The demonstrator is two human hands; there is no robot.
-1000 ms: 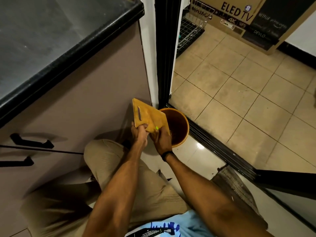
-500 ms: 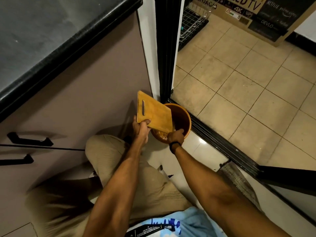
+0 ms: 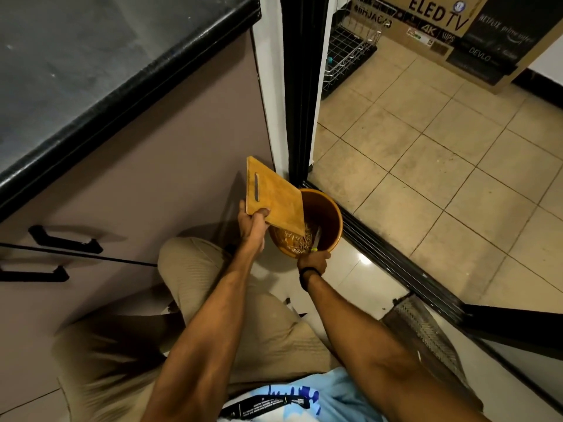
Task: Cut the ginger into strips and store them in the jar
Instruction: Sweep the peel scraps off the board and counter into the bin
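Board (image 3: 275,197) one, bucket (image 3: 333,220) one, knife (image 3: 316,237) one.

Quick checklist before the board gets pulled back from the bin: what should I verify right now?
1. Grip: left hand holds the cutting board at its lower corner: ok.
2. Tilt: board's low edge sits over the bin: ok.
3. Blade: right hand holds the knife, tip pointing into the bin: ok.
4. Drop: scraps lie inside the bin: ok.
5. Board's hidden face scraped clean: cannot tell.
6. Whereabouts of the jar: cannot tell, not in view.
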